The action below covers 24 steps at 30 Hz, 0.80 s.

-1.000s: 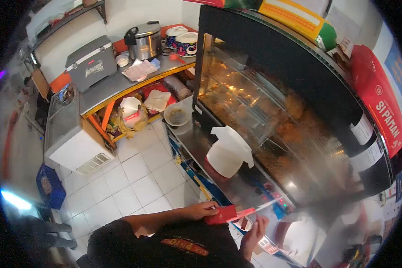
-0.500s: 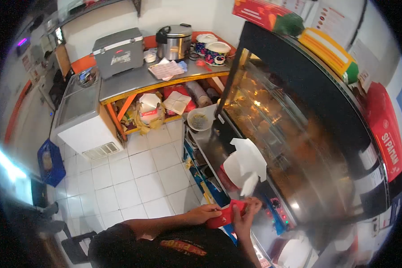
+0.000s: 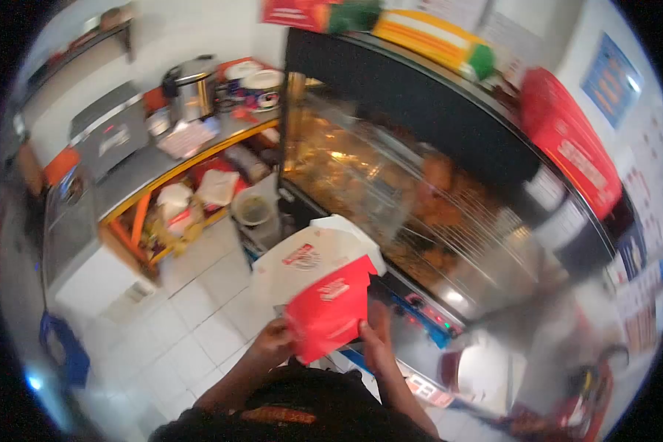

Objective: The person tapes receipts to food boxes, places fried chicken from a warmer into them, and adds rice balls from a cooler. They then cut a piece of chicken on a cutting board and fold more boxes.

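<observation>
In front of my body I hold up an unfolded red-and-white cardboard food box (image 3: 324, 313). The red part carries pale printing, and a wide white panel with a red logo spreads above it. My left hand (image 3: 272, 340) pinches its lower left edge. On the right edge, my right hand (image 3: 379, 342) has its thumb against the red face, while the other fingers are partly hidden behind. The box covers part of the counter beside the glass display warmer (image 3: 390, 177), where fried-looking food sits on racks.
A white bowl (image 3: 250, 210) stands at the counter's far end. At lower right sits a white container (image 3: 485, 372). Further back are a steel cooker (image 3: 194, 88), a grey cooler box (image 3: 110, 136) and a white chest freezer (image 3: 99, 283). Tiled floor (image 3: 191, 324) lies to the left.
My view has swung right. The small red piece in my hands has given way to a broad red-and-white sheet. My hands are now further apart and lie further left in view.
</observation>
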Available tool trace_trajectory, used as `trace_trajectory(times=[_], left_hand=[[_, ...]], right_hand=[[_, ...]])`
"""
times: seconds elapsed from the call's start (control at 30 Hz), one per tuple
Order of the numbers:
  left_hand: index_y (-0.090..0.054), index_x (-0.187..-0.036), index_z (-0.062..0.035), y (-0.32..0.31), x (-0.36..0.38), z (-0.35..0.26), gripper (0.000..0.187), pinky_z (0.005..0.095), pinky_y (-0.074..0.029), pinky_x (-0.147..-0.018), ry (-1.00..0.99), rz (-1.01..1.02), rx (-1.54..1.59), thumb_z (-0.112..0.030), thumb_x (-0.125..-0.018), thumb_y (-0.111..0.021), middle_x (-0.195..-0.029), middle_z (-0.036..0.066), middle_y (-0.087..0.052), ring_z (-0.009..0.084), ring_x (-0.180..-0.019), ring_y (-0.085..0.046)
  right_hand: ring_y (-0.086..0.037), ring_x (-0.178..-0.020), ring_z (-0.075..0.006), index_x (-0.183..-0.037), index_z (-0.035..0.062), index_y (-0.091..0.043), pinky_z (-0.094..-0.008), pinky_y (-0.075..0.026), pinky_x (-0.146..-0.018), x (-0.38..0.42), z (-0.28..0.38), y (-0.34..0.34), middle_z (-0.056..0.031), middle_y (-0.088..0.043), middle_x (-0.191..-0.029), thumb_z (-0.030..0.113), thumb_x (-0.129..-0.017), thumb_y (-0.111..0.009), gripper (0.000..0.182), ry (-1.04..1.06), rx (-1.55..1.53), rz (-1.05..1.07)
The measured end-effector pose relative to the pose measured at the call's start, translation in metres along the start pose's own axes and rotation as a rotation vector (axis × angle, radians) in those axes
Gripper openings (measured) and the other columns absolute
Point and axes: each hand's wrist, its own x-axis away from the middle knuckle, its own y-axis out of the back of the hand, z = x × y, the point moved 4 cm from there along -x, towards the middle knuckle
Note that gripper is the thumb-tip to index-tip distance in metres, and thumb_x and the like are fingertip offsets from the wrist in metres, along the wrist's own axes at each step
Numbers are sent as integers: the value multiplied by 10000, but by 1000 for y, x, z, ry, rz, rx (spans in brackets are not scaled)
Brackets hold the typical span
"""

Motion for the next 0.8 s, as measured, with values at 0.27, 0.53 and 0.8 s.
trace_trajectory(times=[0.27,0.53,0.8], left_hand=[[-384,-1464,-5,56,8,-43,687,422,-392,-1090,-233,-672,-867,49,-827,-636,-1417,132,-497,254,-1293,-493],[-631,-1239,3,-66,-28,-51,401,427,-484,-919,79,182,-1838,-143,-870,-688,-1107,144,-688,335,-1004,-645],[-610,-1200,-14,-16,-28,-28,275,338,-582,-809,1,-413,-410,-36,-928,-576,-1083,115,-703,214,-981,-697]], right_hand=[[-596,-1197,-213,-1351,53,-493,-380,-477,-1045,-10,-3,14,-81,-580,-1329,102,-834,-817,612,-210,-379,132],[-416,-1385,-318,-1343,114,-572,-445,-349,-1153,10,47,-44,-157,-407,-1480,-26,-734,-823,674,393,548,843],[-459,-1299,-350,-1275,101,-581,-505,-293,-1135,30,65,-71,-111,-480,-1395,150,-809,-798,517,695,324,837]])
